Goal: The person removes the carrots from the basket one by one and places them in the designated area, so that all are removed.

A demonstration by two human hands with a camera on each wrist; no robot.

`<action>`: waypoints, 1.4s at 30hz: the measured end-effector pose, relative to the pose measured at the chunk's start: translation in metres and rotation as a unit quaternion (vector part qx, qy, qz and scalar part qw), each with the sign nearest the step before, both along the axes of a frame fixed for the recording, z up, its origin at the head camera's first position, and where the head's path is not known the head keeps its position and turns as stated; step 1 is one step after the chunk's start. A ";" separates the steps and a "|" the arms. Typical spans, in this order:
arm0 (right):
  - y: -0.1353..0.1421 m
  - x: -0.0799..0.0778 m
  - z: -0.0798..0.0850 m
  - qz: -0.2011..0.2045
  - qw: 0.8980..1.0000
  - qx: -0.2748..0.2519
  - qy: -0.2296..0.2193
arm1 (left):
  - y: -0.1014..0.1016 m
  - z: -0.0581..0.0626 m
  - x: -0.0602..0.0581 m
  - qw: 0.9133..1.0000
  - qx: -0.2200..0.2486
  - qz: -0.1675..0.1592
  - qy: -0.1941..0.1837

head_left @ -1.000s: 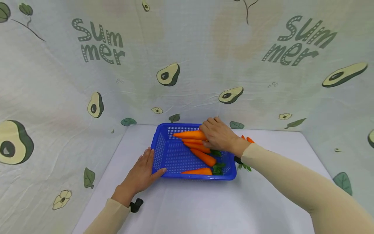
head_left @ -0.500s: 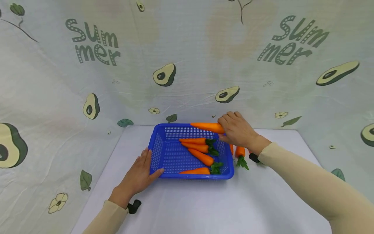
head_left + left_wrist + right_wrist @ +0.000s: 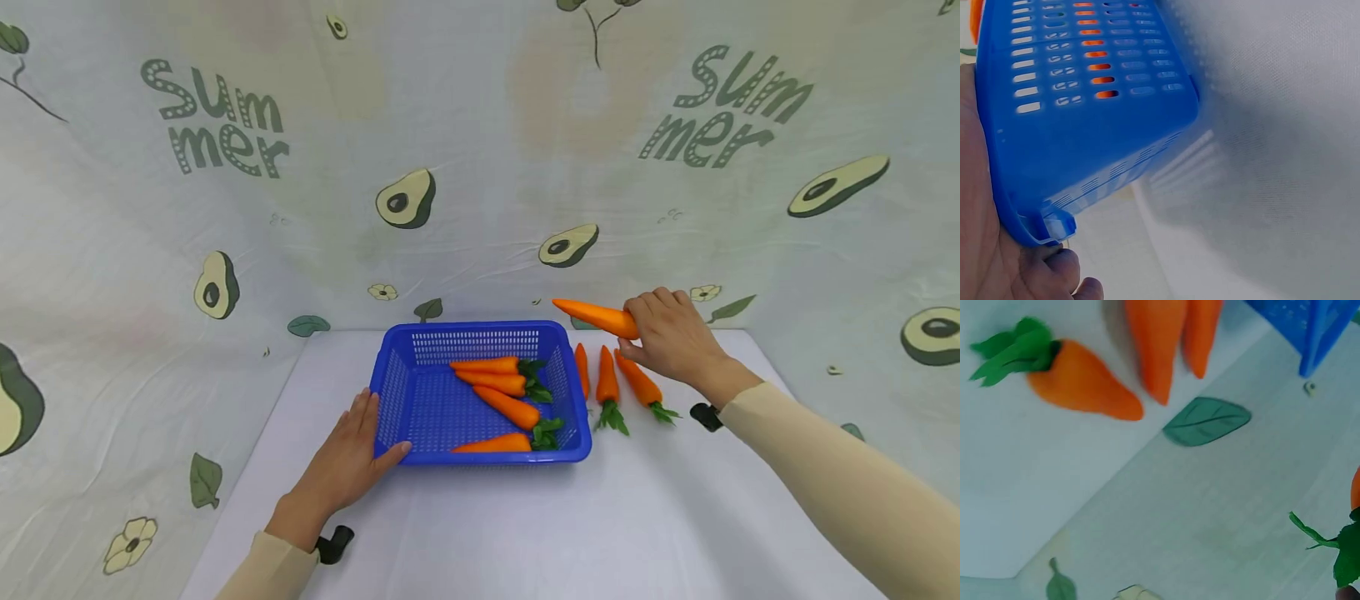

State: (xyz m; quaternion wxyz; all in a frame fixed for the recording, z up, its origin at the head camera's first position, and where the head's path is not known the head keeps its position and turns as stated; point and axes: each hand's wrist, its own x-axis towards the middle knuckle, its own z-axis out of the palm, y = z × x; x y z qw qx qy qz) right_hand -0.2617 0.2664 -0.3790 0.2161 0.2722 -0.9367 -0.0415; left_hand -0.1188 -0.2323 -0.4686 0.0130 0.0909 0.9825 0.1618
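In the head view my right hand [image 3: 671, 335] pinches an orange carrot [image 3: 596, 317] by its leafy end, up above the table with its tip toward the left. The leaves [image 3: 1349, 550] of that carrot show at the right edge of the right wrist view. My left hand [image 3: 339, 458] rests against the left side of a blue perforated plastic basket [image 3: 487, 457], fingers straight along the rim and thumb over the front edge. Inside the basket several carrots [image 3: 508, 407] with green tops lie toward the right. The left wrist view shows the basket's slotted wall [image 3: 1091, 125] beside my palm.
To the right of the basket lie three carrots, the nearest to my right hand being a carrot [image 3: 637, 379] with its leaves toward me. A white cloth [image 3: 480, 533] covers the table. Behind it hangs a printed curtain [image 3: 480, 192] with avocados.
My right hand has lifted the carrot out of the basket and carried it right, over the carrots on the table. The left hand stays at the basket. The head view has shifted slightly.
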 end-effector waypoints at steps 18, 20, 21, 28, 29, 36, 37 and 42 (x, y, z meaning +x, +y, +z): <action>0.075 0.013 -0.039 0.003 0.995 -0.004 0.096 | -0.001 -0.009 -0.002 1.000 -0.001 0.001 0.007; 0.079 0.014 -0.042 -0.006 0.995 0.004 0.096 | -0.002 -0.008 -0.002 1.000 0.001 0.001 0.007; 0.082 0.014 -0.044 -0.009 0.995 0.005 0.095 | -0.002 -0.008 -0.002 1.000 0.001 0.001 0.007; 0.092 0.022 -0.061 -0.057 0.996 0.005 0.067 | -0.002 -0.010 -0.001 1.000 0.007 0.001 0.006; 0.093 0.023 -0.064 -0.064 0.996 0.004 0.064 | -0.001 -0.010 -0.001 1.000 0.006 0.002 0.005; 0.103 0.026 -0.086 -0.081 0.995 0.009 0.058 | 0.000 -0.009 0.000 1.000 -0.001 0.005 0.004; 0.104 0.026 -0.088 -0.082 0.995 0.008 0.058 | 0.000 -0.009 0.000 1.000 -0.001 0.006 0.004; 0.109 0.028 -0.098 -0.099 0.994 0.008 0.041 | 0.001 -0.006 -0.001 1.000 -0.001 0.008 -0.002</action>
